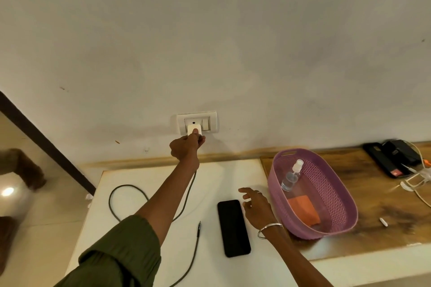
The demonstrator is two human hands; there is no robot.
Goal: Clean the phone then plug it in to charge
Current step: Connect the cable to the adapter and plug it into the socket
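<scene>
L hand (185,147) is gripping charger (194,131) at wall socket (197,123), frame ctr. R hand (256,205), fingers spread, is hovering beside phone (233,228), whose long axis is running near-vertical in frame, top pointing toward wall.

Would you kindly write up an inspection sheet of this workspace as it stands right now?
Surface: white table against the wall, adjoining a stained wooden counter.
Job's things: black phone flat, screen dark, nothing plugged in; white charger adapter at the wall socket; spray bottle and orange cloth inside the purple basket.
Clutter: dark cases and a small white item on the counter.
Grippers: left hand grips the adapter; right hand open, hovering beside the phone.
Cables: dark charging cable looped on the table, its free plug left of the phone; white cords far right.
Surroundings: plain wall, tiled floor left.
</scene>
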